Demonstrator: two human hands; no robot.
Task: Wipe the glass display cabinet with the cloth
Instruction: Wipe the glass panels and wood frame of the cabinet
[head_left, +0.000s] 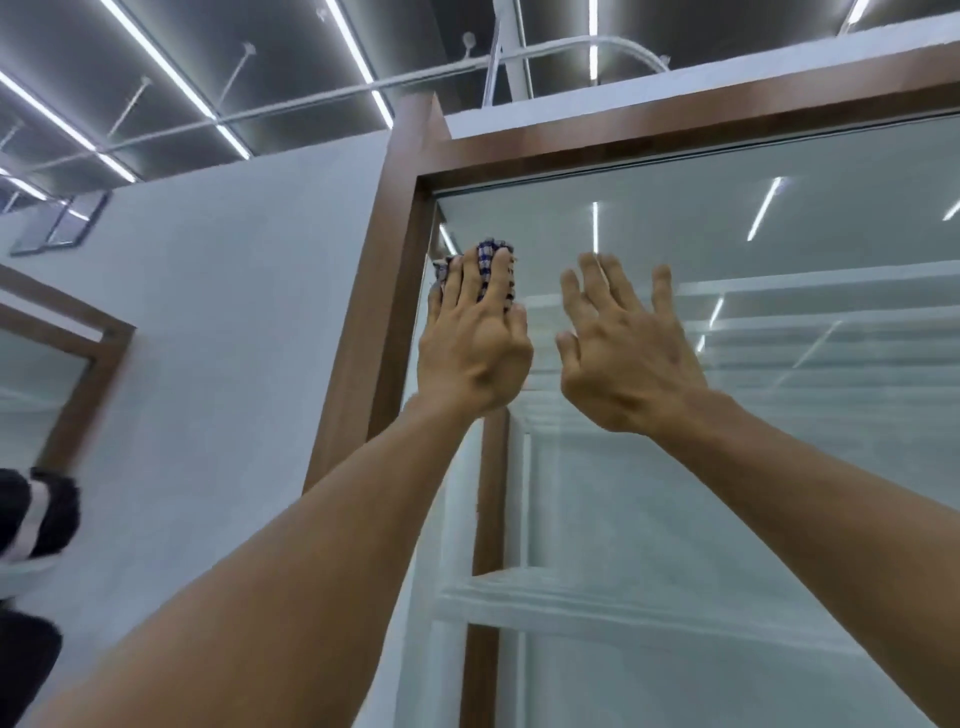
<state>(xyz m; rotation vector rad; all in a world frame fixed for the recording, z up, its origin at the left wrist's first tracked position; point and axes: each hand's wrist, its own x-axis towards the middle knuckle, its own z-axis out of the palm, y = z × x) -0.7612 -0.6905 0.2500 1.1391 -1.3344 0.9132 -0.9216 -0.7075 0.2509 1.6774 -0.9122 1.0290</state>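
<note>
The glass display cabinet (753, 322) rises in front of me, a large pane set in a brown wooden frame (395, 270). My left hand (475, 338) presses a blue-and-white checked cloth (491, 260) flat against the glass near the pane's upper left corner, close to the frame. Only the cloth's top and edges show between and above my fingers. My right hand (623, 348) is raised just to the right, fingers spread, palm toward the glass and holding nothing. White shelves (571, 603) show dimly behind the pane.
A pale wall (218, 312) runs to the left of the cabinet, with another brown-framed pane (67, 364) at the far left. A dark-and-white object (36, 514) sits at the left edge. Ceiling light strips (171, 78) and pipes run overhead.
</note>
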